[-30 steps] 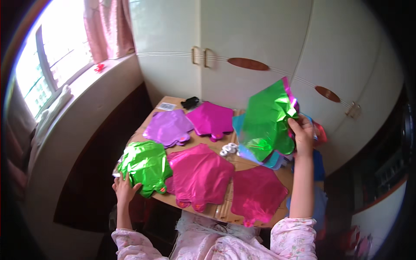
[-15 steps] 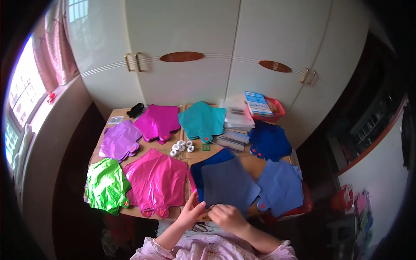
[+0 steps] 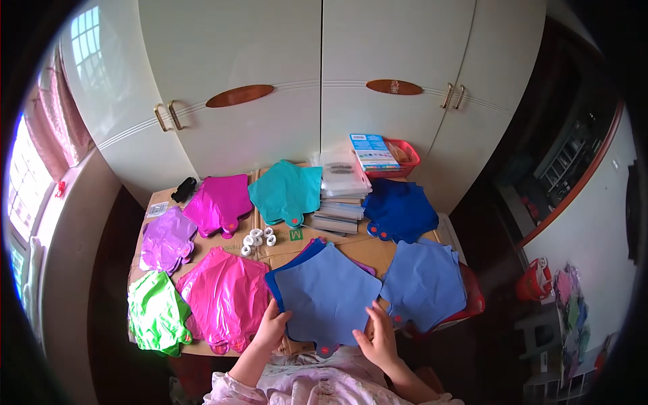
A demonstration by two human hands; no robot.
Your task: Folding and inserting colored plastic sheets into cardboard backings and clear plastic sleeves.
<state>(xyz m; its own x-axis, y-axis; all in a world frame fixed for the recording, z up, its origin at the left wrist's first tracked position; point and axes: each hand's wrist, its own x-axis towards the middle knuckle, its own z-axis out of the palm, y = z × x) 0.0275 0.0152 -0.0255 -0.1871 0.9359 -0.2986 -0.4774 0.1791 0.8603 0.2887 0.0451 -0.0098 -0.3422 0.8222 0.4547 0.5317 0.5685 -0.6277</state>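
A grey-blue flat foil balloon point(image 3: 327, 290), star-shaped with a rounded tab and red dot at its near end, lies on top of a small pile in front of me. Edges of a dark blue balloon point(image 3: 273, 282) and a magenta one show from under it. My left hand point(image 3: 270, 327) pinches the pile's left edge between thumb and fingers. At the right edge, my right hand point(image 3: 379, 341) is open, thumb and fingers apart, touching the top balloon. Beside it rests another grey-blue balloon stack point(image 3: 424, 280).
Around the cardboard-covered table point(image 3: 280, 253) lie stacks of foil balloons: green point(image 3: 158, 314), pink point(image 3: 226, 293), lilac point(image 3: 165, 237), magenta point(image 3: 217, 204), teal point(image 3: 285, 192), dark blue point(image 3: 399, 209). Small white rolls point(image 3: 258, 237), stacked clear packets point(image 3: 341, 179) and a red basket point(image 3: 407, 158) stand among them.
The blurred grey-blue balloon now lies squarely over the pile, its tab toward me. My right hand has moved right and opened; my left has shifted to the pile's left edge. The view has turned.
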